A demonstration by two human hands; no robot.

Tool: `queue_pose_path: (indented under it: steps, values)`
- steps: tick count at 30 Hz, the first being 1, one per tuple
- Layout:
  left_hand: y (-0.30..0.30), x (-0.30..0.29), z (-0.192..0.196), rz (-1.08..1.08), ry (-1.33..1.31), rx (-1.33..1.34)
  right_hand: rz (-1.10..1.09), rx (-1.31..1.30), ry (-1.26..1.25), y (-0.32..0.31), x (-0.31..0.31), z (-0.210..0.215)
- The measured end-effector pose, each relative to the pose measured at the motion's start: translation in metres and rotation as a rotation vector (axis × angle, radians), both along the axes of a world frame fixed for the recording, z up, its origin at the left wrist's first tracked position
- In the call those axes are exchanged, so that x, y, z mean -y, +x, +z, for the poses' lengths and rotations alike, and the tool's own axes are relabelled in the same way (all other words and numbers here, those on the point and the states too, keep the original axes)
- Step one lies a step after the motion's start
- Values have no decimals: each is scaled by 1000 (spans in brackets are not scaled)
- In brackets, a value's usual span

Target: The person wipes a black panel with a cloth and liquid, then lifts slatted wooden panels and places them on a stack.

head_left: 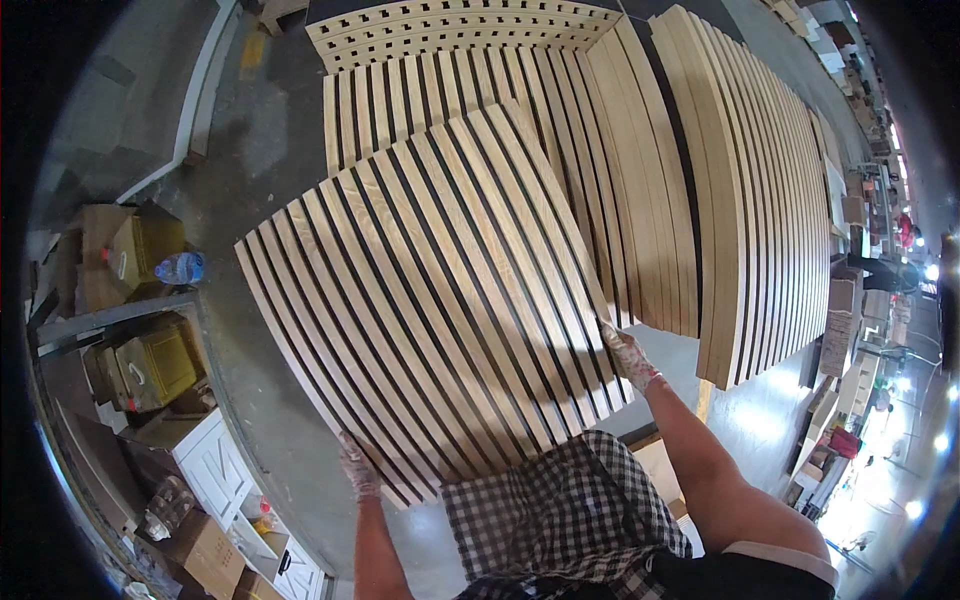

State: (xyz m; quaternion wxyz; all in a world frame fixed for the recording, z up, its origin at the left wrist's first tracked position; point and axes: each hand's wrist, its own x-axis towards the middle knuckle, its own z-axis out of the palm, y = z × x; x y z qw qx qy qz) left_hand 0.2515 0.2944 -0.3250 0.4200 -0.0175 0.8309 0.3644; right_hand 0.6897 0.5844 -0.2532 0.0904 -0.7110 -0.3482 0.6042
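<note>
A light wooden slatted panel [430, 290] with dark gaps between its slats lies tilted across the middle of the view, its near edge by my checkered apron [560, 500]. My left hand [359, 468], in a patterned glove, is closed on the panel's left edge near the lower corner. Gloved the same way, my right hand [630, 358] grips the right edge, its fingers partly hidden at the panel's side. Beyond the held panel, and partly covered by it, is a stack of similar slatted panels [640, 190].
Another tall stack of slatted panels [770, 210] stands to the right. A perforated wooden piece [460, 30] lies at the far end. On the left are yellow containers [150, 245], a plastic bottle [180, 268], a white cabinet [213, 462] and a cardboard box [205, 560].
</note>
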Motion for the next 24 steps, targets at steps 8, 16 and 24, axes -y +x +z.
queue_pose_path:
  steps: [8, 16, 24]
  values:
    - [-44, -93, 31, 168, 278, 271, 163, -51, 58, -13, 7, 32]
    - [-7, -76, 127, 103, 389, 393, 363, -9, 346, 6, 13, 129]
    - [4, 21, 191, 118, 476, 365, 461, -24, 213, 4, 42, 274]
